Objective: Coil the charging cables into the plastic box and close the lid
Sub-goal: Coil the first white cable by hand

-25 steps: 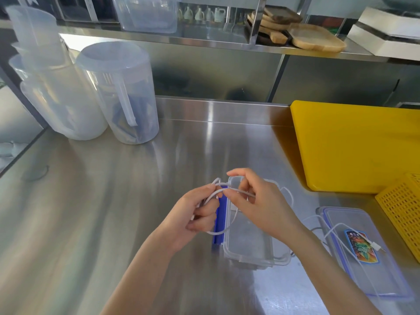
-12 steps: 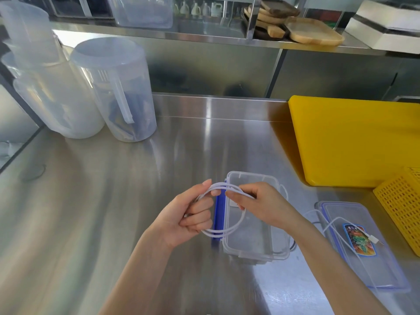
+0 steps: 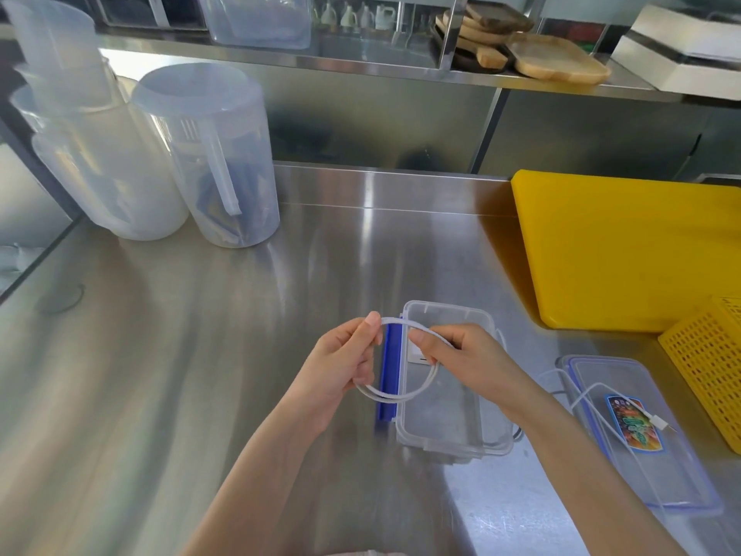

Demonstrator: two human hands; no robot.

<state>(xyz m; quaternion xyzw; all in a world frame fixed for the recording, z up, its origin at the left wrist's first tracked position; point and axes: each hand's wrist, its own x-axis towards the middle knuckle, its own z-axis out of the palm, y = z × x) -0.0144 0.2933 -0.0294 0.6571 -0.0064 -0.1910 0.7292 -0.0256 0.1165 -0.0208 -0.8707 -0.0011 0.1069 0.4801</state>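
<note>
Coiling is the step in hand: at lower centre the left hand [image 3: 341,371], fingers curled, grips the left side of the white cable [image 3: 405,395] loop, thumb up on top. Just right, the right hand [image 3: 461,359] pinches the loop's top strand over the open box [image 3: 497,445], forearms angling in from the bottom edge. Next, I'd say, draw in the slack trailing across the lid [image 3: 681,487] at lower right, then lower the coil into the box.
</note>
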